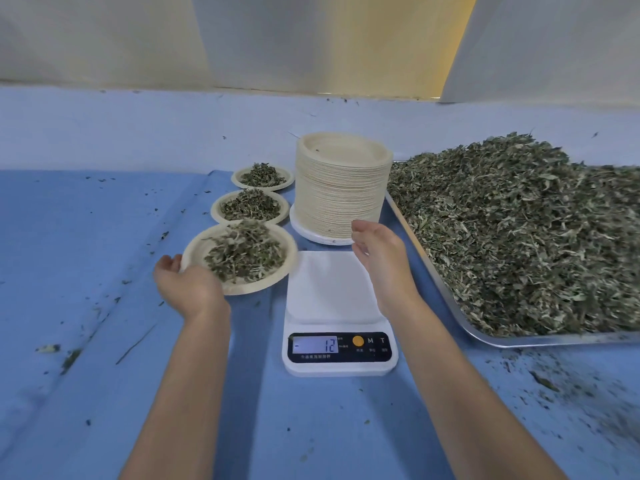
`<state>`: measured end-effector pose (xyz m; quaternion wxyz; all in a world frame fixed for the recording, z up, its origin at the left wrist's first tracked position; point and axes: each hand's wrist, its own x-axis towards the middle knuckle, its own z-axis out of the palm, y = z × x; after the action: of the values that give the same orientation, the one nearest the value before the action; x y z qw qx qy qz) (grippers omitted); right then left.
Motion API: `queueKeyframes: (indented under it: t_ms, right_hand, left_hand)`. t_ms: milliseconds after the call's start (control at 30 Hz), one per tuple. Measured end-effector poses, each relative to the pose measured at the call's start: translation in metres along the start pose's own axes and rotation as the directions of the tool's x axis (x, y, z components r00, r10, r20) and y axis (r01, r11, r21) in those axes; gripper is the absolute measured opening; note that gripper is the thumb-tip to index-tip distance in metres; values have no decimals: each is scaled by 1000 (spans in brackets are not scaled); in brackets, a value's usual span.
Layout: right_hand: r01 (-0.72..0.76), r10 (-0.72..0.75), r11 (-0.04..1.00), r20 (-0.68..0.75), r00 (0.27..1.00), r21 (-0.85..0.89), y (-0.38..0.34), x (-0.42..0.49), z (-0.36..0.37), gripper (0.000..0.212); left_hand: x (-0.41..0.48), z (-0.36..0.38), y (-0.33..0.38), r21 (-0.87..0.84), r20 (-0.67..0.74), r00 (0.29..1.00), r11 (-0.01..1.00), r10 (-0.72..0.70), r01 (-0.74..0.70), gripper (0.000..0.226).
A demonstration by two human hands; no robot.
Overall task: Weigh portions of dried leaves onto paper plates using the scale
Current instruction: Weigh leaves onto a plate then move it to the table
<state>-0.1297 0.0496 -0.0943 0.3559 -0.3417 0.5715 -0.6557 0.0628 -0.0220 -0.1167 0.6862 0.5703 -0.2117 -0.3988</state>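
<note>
Just left of the scale point(337, 306), the left hand point(187, 289) curls its fingers point(170, 264) round the near rim of a leaf-heaped paper plate point(199, 252), which looks light and flimsy, probably best supported underneath. The right hand point(377, 258) hovers above the scale, loosely curled, empty.

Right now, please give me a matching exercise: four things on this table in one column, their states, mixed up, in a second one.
1 scale
2 plate stack
3 metal tray
4 nearest filled plate

a gripped by the left hand
b heaped with loose dried leaves
c nothing on it, reads minus 12
d tall, stands behind the scale

Pairs: 1-c, 2-d, 3-b, 4-a
</note>
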Motion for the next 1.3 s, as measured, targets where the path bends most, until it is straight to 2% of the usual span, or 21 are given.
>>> queueKeyframes:
  t_ms: [133, 300, 433, 600, 767, 933, 1200, 1300]
  right_hand:
    - [0, 0, 1000, 7, 1000, 8, 2, -1, 2, 21]
    - [-7, 5, 997, 23, 1000, 72, -2, -3, 1, 20]
    - [-6, 4, 997, 25, 1000, 79, -2, -3, 0, 20]
    - [8, -10, 998, 28, 1000, 69, -1, -4, 0, 22]
    - [5, -7, 997, 31, 999, 74, -2, -4, -1, 23]
    - [3, -5, 998, 33, 999, 59, -2, -4, -2, 22]
    - [-12, 11, 999, 31, 999, 46, 0, -3, -2, 20]
    - [-7, 6, 1000, 21, 1000, 14, 0, -3, -1, 20]
  left_hand:
    - [3, -5, -10, 51, -99, 988, 992, 116, -111, 48]
    - [-5, -1, -18, 167, -79, 973, 965, 215, -200, 48]
    - [-10, 6, -17, 241, -88, 988, 965, 129, -104, 55]
    - [-16, 10, -19, 145, 12, 999, 988, 50, -52, 66]
    - [-15, 18, -14, 90, 1, 1000, 996, 9, -9, 64]
    - [-17, 18, -23, 75, 80, 991, 990, 111, -117, 63]
    - [-16, 20, -23, 132, 46, 993, 984, 112, -117, 60]
    - [-22, 19, -22, 183, 48, 987, 970, 152, -158, 59]
